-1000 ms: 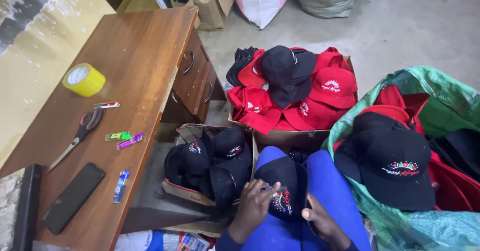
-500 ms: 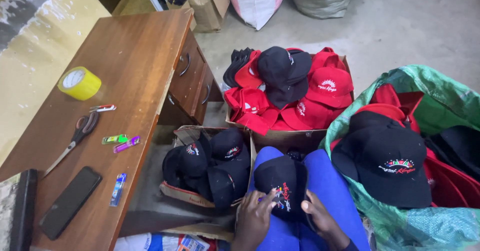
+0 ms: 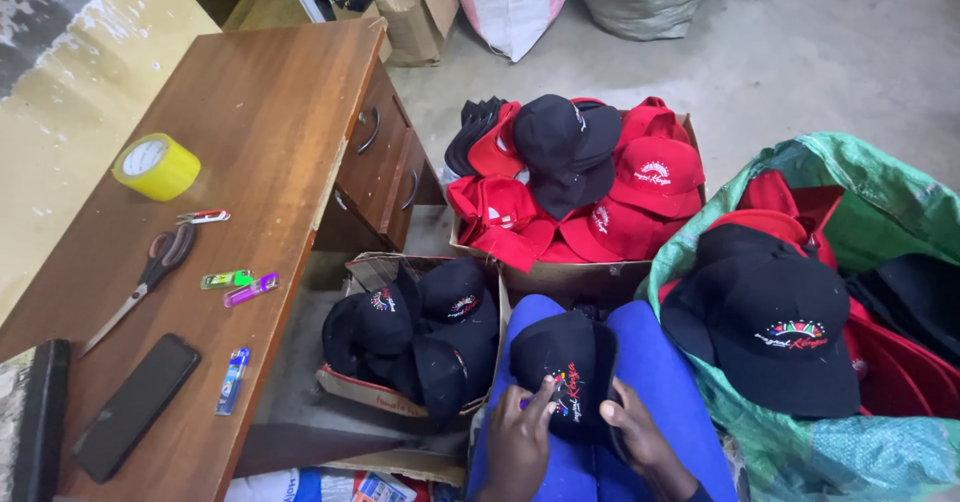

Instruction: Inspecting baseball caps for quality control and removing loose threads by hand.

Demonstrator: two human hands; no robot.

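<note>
Your left hand (image 3: 520,432) and right hand (image 3: 640,440) both grip the black cap (image 3: 565,374) resting on your blue-trousered lap (image 3: 655,362), fingers closed on its near edge, with the left fingers pressing by the coloured embroidery. Just left of your lap sits a cardboard box of black caps (image 3: 415,337); farther off lies a box of red caps (image 3: 590,187), and on the right a green sack (image 3: 880,212) holds more caps. Far left, the wooden desk (image 3: 270,112) bears yellow tape (image 3: 155,166), scissors (image 3: 150,272) and a phone (image 3: 137,405).
</note>
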